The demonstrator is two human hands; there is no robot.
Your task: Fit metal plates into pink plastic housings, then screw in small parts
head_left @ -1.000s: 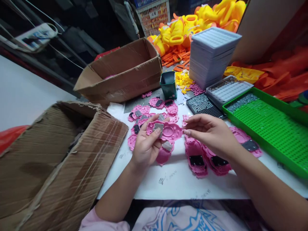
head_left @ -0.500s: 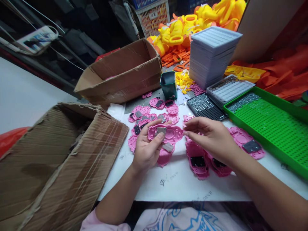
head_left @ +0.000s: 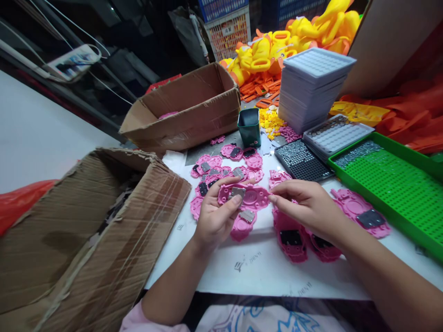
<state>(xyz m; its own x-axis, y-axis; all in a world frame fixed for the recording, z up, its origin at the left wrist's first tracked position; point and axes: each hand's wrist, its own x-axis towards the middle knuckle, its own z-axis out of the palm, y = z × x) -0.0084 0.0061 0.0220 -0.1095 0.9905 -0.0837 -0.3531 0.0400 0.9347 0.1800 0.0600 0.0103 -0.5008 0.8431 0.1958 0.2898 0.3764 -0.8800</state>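
Note:
My left hand [head_left: 216, 214] grips a pink plastic shell [head_left: 256, 197] above the table, the thumb pressed on a grey metal plate [head_left: 236, 192] set in it. At the shell's right end is my right hand [head_left: 304, 203], its thumb and forefinger pinched together. Whether a small part sits between those fingertips I cannot make out. Below the left hand lies another pink shell with a grey plate [head_left: 247, 216]. Several pink shells with black plates [head_left: 290, 237] lie under and beside my right hand, and more pink shells [head_left: 207, 163] are spread behind the left one.
Cardboard boxes stand at left [head_left: 138, 230] and back left [head_left: 194, 121]. A dark green cup [head_left: 249, 133], a black tray of small metal parts [head_left: 304, 161], a stack of white trays [head_left: 311, 97] and a green tray [head_left: 391, 184] line the back and right. Yellow toys [head_left: 263, 50] are heaped behind.
My right fingertips have closed in on the right end of the held shell and now meet it. The whole view has shifted slightly; the left hand keeps its grip.

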